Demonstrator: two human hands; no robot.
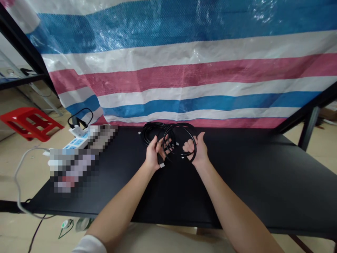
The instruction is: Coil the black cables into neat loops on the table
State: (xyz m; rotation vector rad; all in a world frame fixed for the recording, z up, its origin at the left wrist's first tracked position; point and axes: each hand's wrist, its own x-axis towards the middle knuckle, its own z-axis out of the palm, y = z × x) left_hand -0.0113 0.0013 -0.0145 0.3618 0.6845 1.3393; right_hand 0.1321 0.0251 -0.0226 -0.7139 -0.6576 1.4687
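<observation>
A coiled black cable (179, 140) is held up in loops just above the black table (237, 182). My right hand (196, 150) grips the loops at their right side. My left hand (154, 155) holds the cable at the left side, and a small white plug end (162, 165) hangs just below those fingers. A further loop of the black cable (152, 133) rests on the table behind my left hand. Where the strands cross, I cannot tell how many separate cables there are.
A white power strip (76, 140) with a black cord lies at the table's far left corner, next to two pixelated, unreadable objects (73, 168). A striped tarp (168, 70) hangs behind the table. A red stool (30, 123) stands on the floor at left.
</observation>
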